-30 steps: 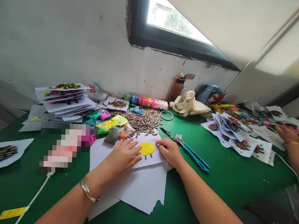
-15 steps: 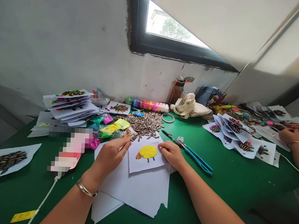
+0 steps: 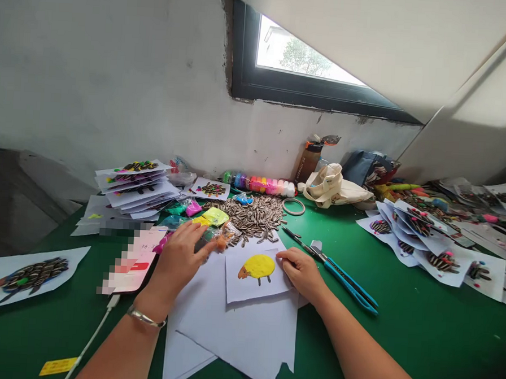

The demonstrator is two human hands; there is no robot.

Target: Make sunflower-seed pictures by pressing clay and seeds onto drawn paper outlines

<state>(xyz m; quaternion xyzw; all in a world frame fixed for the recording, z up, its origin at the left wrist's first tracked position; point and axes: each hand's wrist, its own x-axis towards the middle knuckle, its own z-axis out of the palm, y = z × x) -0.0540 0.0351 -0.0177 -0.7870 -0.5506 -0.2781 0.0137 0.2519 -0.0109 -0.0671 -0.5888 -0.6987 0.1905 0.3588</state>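
1. So the small card (image 3: pixel 239 293) with the yellow clay shape (image 3: pixel 260 265) lies on loose white sheets (image 3: pixel 236 338); right hand (image 3: pixel 302 271) is curled with its fingertips at the card's edge, can't tell if it's a real pinch. If that hand tugs, I reckon the card skates, since nothing fixes the sheets
2. Left hand (image 3: pixel 179 262) is half-curled over the clay packets (image 3: pixel 215 216), can't tell if it's gripping one. Dragging a packet could easily sweep bits of the seed pile (image 3: pixel 260 209) onto the paper
3. Clay looks soft to me, so a careless knuckle could dent the yellow part or smudge the brown head (image 3: pixel 243 272)
4. Blue-handled tool (image 3: pixel 353 288) sits just beside the right hand, so an elbow swing could knock it
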